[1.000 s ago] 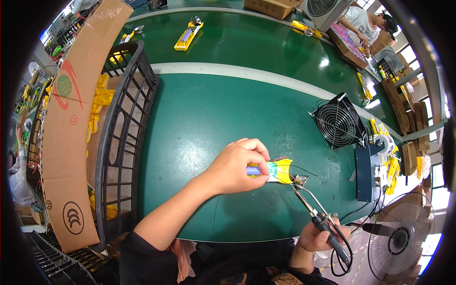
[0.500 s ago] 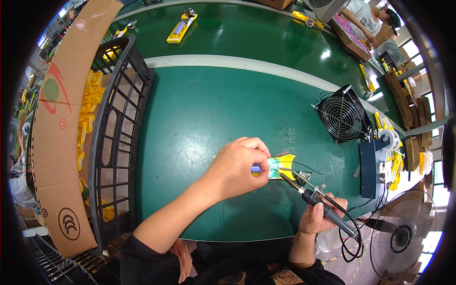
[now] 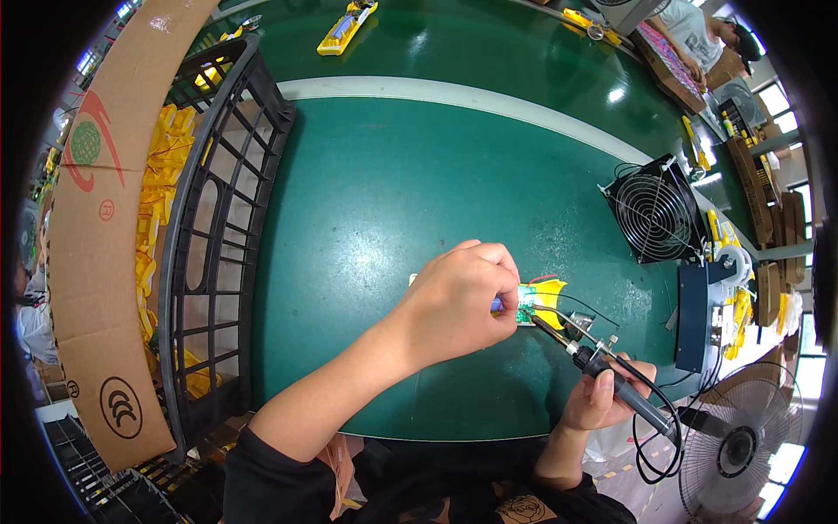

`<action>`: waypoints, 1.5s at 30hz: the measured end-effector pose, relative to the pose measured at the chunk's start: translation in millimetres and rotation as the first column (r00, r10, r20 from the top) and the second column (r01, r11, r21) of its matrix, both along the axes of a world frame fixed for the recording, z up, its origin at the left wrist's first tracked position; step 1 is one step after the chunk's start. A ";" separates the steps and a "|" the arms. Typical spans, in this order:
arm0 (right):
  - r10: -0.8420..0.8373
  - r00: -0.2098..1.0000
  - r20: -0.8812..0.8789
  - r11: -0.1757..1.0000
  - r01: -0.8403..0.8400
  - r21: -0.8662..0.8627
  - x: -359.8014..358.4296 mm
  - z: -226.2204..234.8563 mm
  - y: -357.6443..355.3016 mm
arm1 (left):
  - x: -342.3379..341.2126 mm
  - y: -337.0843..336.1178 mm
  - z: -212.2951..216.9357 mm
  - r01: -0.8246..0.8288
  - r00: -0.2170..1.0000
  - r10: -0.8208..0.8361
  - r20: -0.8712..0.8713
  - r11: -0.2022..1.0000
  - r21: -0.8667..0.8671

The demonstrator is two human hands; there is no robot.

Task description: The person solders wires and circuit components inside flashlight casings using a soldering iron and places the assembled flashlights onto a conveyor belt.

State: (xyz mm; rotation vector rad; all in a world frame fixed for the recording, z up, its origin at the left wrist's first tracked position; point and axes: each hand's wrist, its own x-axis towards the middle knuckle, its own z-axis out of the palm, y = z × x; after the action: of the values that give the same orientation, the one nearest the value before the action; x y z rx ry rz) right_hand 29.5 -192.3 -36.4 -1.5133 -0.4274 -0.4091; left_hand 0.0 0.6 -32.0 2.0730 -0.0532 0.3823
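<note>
1. One green surface (image 3: pixel 367 175) carries the work. Beyond it, at 12 o'clock from the left hand, runs one green belt (image 3: pixel 489 65), with at least four yellow units in view; the nearer of the upper ones (image 3: pixel 340 37) holds a blue cell.
2. One brown cardboard panel (image 3: pixel 105 262) and one black plastic crate (image 3: pixel 171 306) stand at about 9 o'clock; the yellow parts (image 3: pixel 166 192) between them overlap too much to count.
3. Two fans: a pedestal fan (image 3: pixel 742 447) at 4 o'clock, and a square black cooling fan (image 3: pixel 656 214) at 2.
4. Two hands. The left hand (image 3: pixel 467 297) is the nearer, its grip closed on the yellow housing; the exact pinch point is hidden. The right hand (image 3: pixel 607 397) lies at 4 o'clock from it, its grip wrapped round the soldering iron.
5. One soldering iron (image 3: pixel 642 402), its long axis pointing between 10 and 11 o'clock; the tip is at the circuit board's end, contact unclear.
6. One yellow housing (image 3: pixel 553 297) on the surface under the left hand, long axis roughly 9 to 3 o'clock, flared end emerging at 3.
7. One green circuit board (image 3: pixel 525 306) in it, between fingertips and flared end.
8. One blue cell (image 3: pixel 496 305), mostly covered by fingers.
9. Two wires visible: one black (image 3: pixel 595 303), one red (image 3: pixel 545 277).
</note>
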 end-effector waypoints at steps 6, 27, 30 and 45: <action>0.003 1.000 -0.017 1.000 -0.004 -0.018 0.6 -0.7 -1.3 | 1.1 -1.1 -0.7 -0.005 1.000 0.005 0.004 1.000 -0.001; -0.015 1.000 -0.020 0.998 0.014 -0.055 0.9 1.3 -0.6 | 2.7 -4.7 -2.3 -0.050 0.999 0.049 0.011 0.999 0.013; -0.032 0.999 -0.003 0.999 0.032 -0.029 1.1 3.4 2.5 | 2.2 -3.8 -1.8 -0.043 0.999 0.043 0.011 0.999 0.021; -0.022 0.999 0.038 0.999 0.023 -0.030 1.5 -1.5 -2.4 | 2.4 -4.7 -2.9 -0.037 0.999 0.037 0.001 0.999 -0.004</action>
State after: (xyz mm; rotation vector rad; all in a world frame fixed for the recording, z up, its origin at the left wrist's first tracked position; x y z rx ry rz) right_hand 31.1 -194.6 -37.9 -1.5427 -0.4480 -0.4505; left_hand 2.4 -4.0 -35.0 2.0720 -0.0153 0.4059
